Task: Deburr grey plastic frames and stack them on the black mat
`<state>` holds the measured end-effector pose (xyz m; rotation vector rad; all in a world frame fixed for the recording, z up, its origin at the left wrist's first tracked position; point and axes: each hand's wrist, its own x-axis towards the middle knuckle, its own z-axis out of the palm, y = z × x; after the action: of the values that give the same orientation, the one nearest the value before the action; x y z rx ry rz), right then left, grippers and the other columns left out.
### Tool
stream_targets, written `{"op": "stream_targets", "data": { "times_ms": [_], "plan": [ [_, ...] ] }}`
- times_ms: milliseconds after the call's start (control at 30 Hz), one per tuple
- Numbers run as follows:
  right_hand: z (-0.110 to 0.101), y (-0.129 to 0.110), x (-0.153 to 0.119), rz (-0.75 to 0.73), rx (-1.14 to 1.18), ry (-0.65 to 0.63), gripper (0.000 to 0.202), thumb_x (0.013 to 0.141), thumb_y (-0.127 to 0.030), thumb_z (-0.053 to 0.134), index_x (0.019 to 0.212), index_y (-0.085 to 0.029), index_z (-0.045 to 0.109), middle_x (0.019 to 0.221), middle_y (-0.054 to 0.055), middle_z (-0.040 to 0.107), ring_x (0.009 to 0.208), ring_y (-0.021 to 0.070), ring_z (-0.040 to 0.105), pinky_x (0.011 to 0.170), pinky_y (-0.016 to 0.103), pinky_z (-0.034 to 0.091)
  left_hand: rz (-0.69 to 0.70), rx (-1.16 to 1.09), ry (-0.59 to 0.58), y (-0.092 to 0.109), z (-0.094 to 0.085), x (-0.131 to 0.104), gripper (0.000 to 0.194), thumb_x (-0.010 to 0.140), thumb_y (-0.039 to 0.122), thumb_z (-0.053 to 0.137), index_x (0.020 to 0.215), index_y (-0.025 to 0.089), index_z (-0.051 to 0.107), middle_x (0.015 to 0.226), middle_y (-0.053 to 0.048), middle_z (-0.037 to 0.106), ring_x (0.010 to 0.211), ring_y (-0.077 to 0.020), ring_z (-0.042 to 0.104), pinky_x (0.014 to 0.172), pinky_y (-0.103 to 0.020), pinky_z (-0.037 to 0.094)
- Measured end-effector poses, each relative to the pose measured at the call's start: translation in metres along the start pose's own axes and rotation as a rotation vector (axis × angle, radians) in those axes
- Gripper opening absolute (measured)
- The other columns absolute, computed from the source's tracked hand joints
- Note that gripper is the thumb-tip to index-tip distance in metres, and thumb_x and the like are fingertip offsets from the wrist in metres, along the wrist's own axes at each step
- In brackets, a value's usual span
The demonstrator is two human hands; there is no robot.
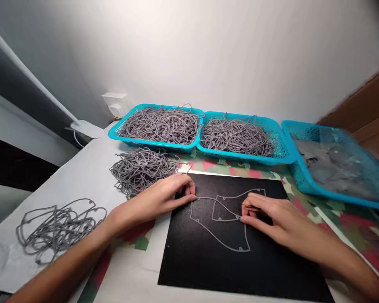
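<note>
At the centre of the clock face lies a black sheet (202, 263), with two thin grey outline frames (222, 243) overlapping flat on it. The left hand (173, 190), towards ten o'clock, has thumb and fingers closed at the upper left corner of one frame. The right hand (268, 212), towards two, has thumb and fingertips together where the frames cross; whether it grips one or both, I cannot tell.

A dense grey heap (142, 168) sits at ten o'clock, a looser tangle (61, 231) at nine. Blue baskets hold more grey pieces at eleven (164, 145) and twelve (249, 158); a third blue basket (322, 188), at two, holds something blurred.
</note>
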<state>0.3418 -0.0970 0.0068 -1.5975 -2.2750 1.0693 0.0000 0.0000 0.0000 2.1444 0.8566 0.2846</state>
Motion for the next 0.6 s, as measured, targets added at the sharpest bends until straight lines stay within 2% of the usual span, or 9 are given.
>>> {"op": "stream_targets", "data": {
  "times_ms": [167,333,467,600],
  "plan": [
    [-0.009,0.000,0.003,0.053,0.185,0.003,0.031,0.114,-0.055,0.058,0.102,-0.027,0.063,0.094,-0.003,0.068,0.081,0.0174,0.060,0.074,0.030,0.043,-0.011,-0.025,-0.009,0.006,-0.002,-0.003,0.023,0.117,0.045,0.056,0.113,0.023,0.064,0.112,-0.002,0.068,0.098,-0.0187,0.062,0.086,-0.030,0.046],
    [-0.016,0.009,-0.004,0.097,0.350,0.023,0.028,0.106,-0.054,0.071,0.101,-0.026,0.069,0.086,-0.003,0.064,0.074,0.0158,0.056,0.065,0.027,0.041,-0.035,-0.231,-0.036,0.012,0.003,-0.006,0.024,0.116,0.047,0.057,0.114,0.023,0.064,0.106,-0.001,0.067,0.093,-0.0175,0.061,0.083,-0.030,0.048],
    [-0.033,0.013,-0.011,0.101,0.379,0.084,0.030,0.107,-0.057,0.068,0.107,-0.027,0.074,0.103,0.003,0.072,0.090,0.0201,0.064,0.076,0.029,0.051,-0.069,-0.410,-0.019,0.018,0.015,0.000,0.027,0.112,0.049,0.064,0.122,0.024,0.067,0.104,-0.002,0.069,0.093,-0.0181,0.063,0.081,-0.029,0.049],
    [-0.048,0.023,-0.013,0.138,0.296,0.122,0.039,0.111,-0.063,0.057,0.117,-0.030,0.077,0.116,0.005,0.074,0.104,0.0242,0.066,0.087,0.032,0.054,-0.075,-0.365,0.032,0.024,0.034,0.018,0.029,0.111,0.049,0.064,0.107,0.021,0.073,0.095,-0.001,0.069,0.085,-0.0169,0.060,0.075,-0.029,0.045]
  ]
}}
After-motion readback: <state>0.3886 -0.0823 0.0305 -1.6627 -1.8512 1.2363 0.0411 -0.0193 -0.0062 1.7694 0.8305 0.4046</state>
